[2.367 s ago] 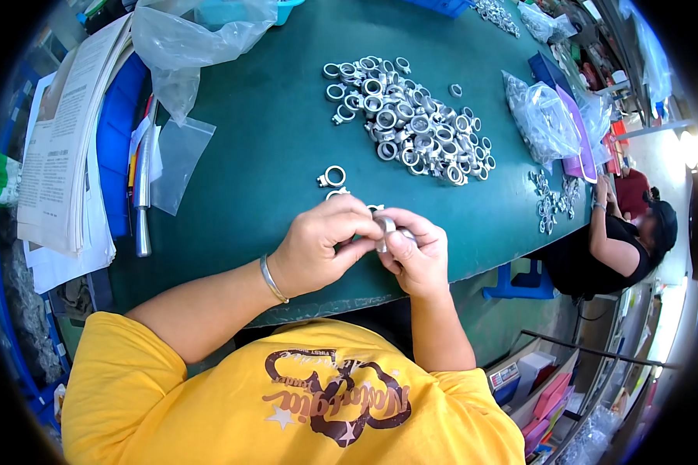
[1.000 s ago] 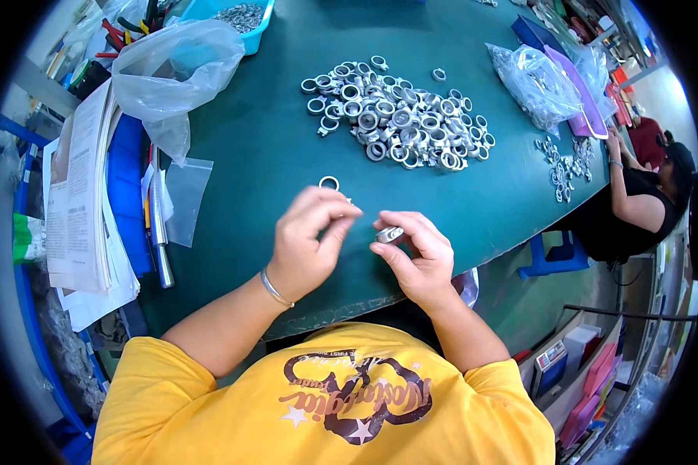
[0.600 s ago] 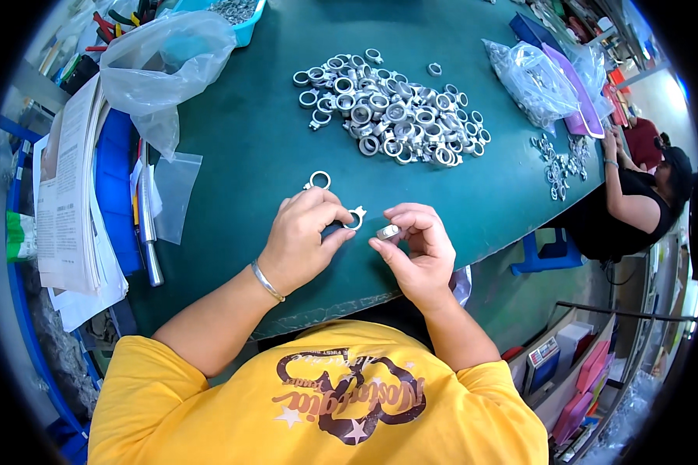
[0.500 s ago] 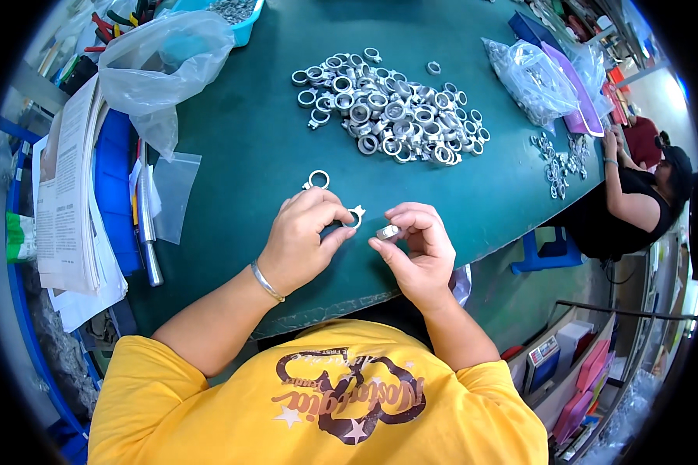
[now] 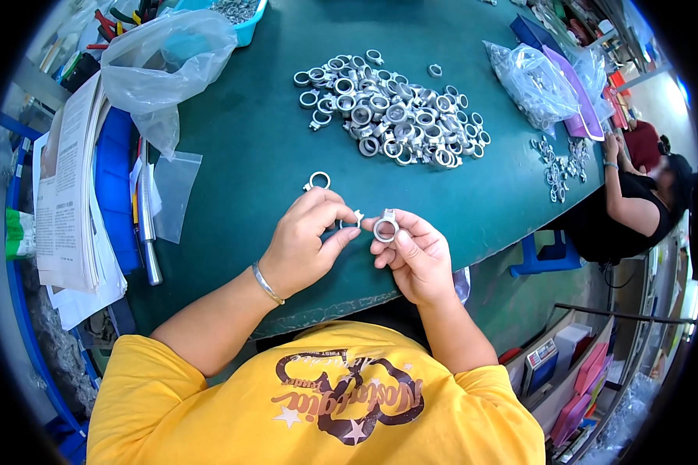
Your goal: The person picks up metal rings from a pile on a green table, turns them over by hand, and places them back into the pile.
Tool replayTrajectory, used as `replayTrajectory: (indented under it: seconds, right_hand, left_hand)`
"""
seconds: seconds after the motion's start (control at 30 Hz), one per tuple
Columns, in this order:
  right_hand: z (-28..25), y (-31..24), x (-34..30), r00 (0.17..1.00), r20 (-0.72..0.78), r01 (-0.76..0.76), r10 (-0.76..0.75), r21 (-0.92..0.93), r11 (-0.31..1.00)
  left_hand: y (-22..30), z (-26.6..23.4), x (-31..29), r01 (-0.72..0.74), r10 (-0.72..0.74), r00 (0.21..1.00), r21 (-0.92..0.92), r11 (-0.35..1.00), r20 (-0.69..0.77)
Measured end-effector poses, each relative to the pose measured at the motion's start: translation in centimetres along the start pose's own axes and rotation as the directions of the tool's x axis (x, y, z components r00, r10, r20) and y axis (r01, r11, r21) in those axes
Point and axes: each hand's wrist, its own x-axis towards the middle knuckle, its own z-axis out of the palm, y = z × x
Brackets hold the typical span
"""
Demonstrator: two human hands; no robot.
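My left hand (image 5: 306,236) pinches a silver metal ring clamp (image 5: 357,220) between thumb and fingertips; the fingers cover part of it. Close beside it, my right hand (image 5: 420,256) holds a second metal ring clamp (image 5: 385,228), its round opening facing up and its small lug at the top. On the green table just beyond my left hand lies a single ring (image 5: 317,181). Farther off, a big heap of similar rings (image 5: 395,112) covers the middle of the table, and one loose ring (image 5: 435,70) lies behind it.
At left are a clear plastic bag (image 5: 163,62), a blue bin (image 5: 115,194), papers (image 5: 66,186) and a turquoise basin (image 5: 248,29). On the right lie a bag of parts (image 5: 533,85), a purple tray (image 5: 572,93) and small parts (image 5: 557,167). A seated person (image 5: 644,186) works at the right edge.
My right hand has turned its ring from edge-on to face-up and moved slightly toward my left hand. The ring in my left hand has tilted a little.
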Motion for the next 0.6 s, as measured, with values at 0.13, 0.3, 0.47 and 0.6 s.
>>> replayTrajectory:
  seconds: [0.13,0.3,0.47,0.6]
  right_hand:
    - [0.2,-0.1,0.0,0.999,-0.035,0.001,0.0,0.036,0.999]
    - [0.1,-0.3,0.2,0.997,-0.061,-0.044,0.045,0.011,0.999]
    - [0.1,-0.5,0.3,0.996,-0.04,-0.077,0.082,0.116,0.99]
    - [0.9,-0.5,0.3,0.997,-0.083,0.007,0.001,0.097,0.995]
  left_hand:
    - [-0.1,-0.1,0.1,-0.013,0.013,1.0,-0.008,1.0,-0.019]
    - [0.2,-0.1,0.2,0.006,-0.008,0.998,-0.044,0.999,-0.056]
    - [-0.8,-0.9,0.9,-0.013,0.045,0.973,0.139,0.99,-0.227]
    - [-1.3,-1.3,1.1,0.068,-0.01,0.959,0.196,0.978,-0.283]
